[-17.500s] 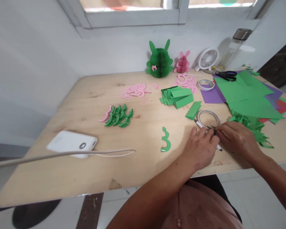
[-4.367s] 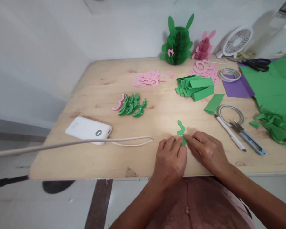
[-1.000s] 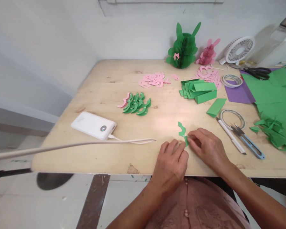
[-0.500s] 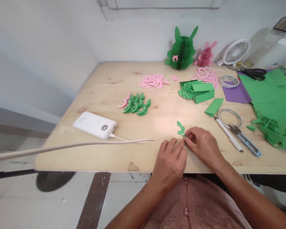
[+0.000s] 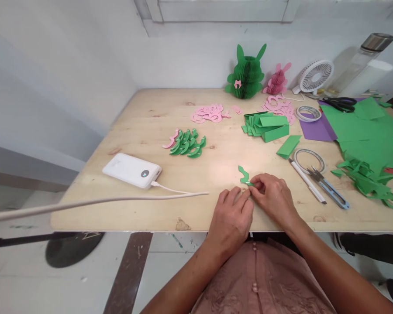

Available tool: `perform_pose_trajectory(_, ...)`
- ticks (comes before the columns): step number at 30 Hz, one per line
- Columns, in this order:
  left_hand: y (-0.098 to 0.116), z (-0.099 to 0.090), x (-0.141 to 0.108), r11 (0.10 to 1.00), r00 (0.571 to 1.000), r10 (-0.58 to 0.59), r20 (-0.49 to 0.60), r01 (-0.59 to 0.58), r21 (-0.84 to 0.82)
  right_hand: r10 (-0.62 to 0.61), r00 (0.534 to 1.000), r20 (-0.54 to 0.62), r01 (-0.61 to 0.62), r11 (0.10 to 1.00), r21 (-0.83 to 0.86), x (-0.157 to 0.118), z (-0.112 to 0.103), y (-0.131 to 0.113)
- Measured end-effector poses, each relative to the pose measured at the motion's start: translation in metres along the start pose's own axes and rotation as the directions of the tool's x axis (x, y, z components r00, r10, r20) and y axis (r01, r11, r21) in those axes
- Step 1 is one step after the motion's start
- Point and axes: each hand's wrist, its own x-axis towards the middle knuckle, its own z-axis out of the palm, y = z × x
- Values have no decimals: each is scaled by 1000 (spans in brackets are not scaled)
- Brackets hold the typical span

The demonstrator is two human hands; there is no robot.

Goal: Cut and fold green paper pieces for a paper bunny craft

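My right hand (image 5: 271, 194) pinches one end of a small curved green paper cutout (image 5: 244, 174) between thumb and fingertips. The cutout lies near the front edge of the table, with a thin white strip close to the pinched end. Just left of it, my left hand (image 5: 231, 218) rests palm down on the wood, fingers a little bent and apart, index fingertip close to my right fingertips. Its thumb is hidden. Further left lies a cluster of similar green cutouts (image 5: 188, 143) with white strips, and a pink one (image 5: 172, 138) at its side.
A white power bank (image 5: 131, 170) with a cable lies left. Tape rolls (image 5: 309, 160), a white pen (image 5: 308, 181) and blue thread snips (image 5: 330, 188) are right. Folded green strips (image 5: 268, 126), pink cutouts (image 5: 209, 113), a green paper rabbit (image 5: 247, 76) and a fan (image 5: 316, 76) stand or lie behind.
The head view has shifted slightly, so the whole table appears moved a little. Both hands keep nearly the same pose at the green cutout.
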Motion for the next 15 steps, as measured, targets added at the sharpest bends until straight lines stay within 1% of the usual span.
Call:
perform_pose_trajectory(3,0,-1,0,1000,1000,-4,12,4,-10,19,1000,18,-20,999,44,0,0,1)
perform_pose_trajectory(6,1,-1,0,1000,1000,-7,15,7,-22,21,1000,-8,-21,998,55,-1,0,1)
perform_pose_trajectory(11,1,-1,0,1000,1000,-6,-10,5,-26,-4,999,-53,9,996,87,-6,2,-2)
perform_pose_trajectory(15,2,-1,-1,999,1000,-12,-5,12,-39,19,997,-73,-9,991,131,-9,4,-4)
